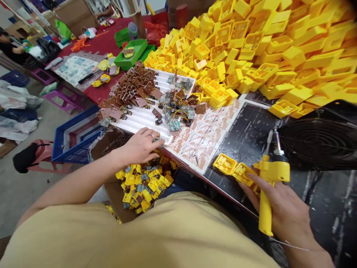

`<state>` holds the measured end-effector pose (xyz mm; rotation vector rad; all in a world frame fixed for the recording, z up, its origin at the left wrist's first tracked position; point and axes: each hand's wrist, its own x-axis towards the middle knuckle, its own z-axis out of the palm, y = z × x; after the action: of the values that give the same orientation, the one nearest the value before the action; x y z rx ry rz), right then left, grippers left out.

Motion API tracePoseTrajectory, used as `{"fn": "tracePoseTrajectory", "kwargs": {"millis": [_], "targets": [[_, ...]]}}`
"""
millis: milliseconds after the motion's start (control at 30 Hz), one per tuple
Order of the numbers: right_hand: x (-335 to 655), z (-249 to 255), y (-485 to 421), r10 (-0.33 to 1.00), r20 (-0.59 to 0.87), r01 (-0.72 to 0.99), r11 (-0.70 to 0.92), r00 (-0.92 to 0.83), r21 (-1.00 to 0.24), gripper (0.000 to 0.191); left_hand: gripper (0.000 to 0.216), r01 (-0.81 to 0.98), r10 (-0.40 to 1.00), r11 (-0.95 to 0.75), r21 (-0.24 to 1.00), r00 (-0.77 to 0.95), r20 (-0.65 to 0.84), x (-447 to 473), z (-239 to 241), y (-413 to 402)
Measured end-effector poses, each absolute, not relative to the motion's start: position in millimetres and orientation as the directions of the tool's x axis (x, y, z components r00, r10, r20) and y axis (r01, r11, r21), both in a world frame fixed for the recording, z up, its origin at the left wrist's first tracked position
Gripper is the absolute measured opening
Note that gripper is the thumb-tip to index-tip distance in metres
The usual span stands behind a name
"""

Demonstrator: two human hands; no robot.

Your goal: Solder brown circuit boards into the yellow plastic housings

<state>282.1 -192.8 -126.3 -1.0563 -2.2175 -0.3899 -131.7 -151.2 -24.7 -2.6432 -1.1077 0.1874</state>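
Observation:
My right hand (281, 208) is wrapped round the yellow handle of a soldering iron (268, 186), its tip pointing up and away from me. Just left of it, two yellow plastic housings (232, 167) lie on the dark table top. My left hand (142, 145) reaches to the near edge of a white foam tray (139, 119), fingers curled in a pinch over a small grey part (159, 140) I cannot make out clearly. Brown circuit boards (131, 89) and small wired parts (175, 108) lie heaped on the tray.
A huge pile of yellow housings (264, 48) fills the far right of the table. A carton with assembled yellow parts (145, 182) sits below the table edge. A black fan (320, 141) lies at right, a blue crate (75, 134) and green trays (131, 52) at left.

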Motion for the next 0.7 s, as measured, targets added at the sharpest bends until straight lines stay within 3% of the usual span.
{"fn": "tracePoseTrajectory", "kwargs": {"millis": [67, 233, 333, 533, 600, 700], "targets": [[281, -124, -192, 0.594, 0.656, 0.779, 0.627, -0.467, -0.013, 0.025, 0.023, 0.687, 0.691, -0.668, -0.287, 0.715, 0.103, -139, -34, -154], [280, -110, -196, 0.649, 0.603, 0.793, 0.607, -0.464, -0.043, 0.031, 0.016, 0.766, 0.732, -0.617, 0.181, 0.475, 0.488, -130, -14, -118], [274, -99, -196, 0.68, 0.579, 0.796, 0.6, -0.45, -0.086, 0.036, 0.02, 0.658, 0.687, -0.675, 0.334, 0.395, 0.61, -103, -1, -91], [245, -100, -176, 0.714, 0.522, 0.766, 0.621, -0.465, -0.167, 0.035, 0.03, 0.446, 0.676, -0.731, 0.517, 0.37, 0.637, -35, -17, -52], [241, -103, -172, 0.72, 0.51, 0.755, 0.628, -0.472, -0.189, 0.029, 0.039, 0.448, 0.694, -0.718, 0.533, 0.413, 0.589, -20, -31, -48], [250, -103, -176, 0.731, 0.488, 0.746, 0.63, -0.477, -0.215, 0.026, 0.028, 0.484, 0.691, -0.723, 0.494, 0.493, 0.528, -13, -56, -64]]}}
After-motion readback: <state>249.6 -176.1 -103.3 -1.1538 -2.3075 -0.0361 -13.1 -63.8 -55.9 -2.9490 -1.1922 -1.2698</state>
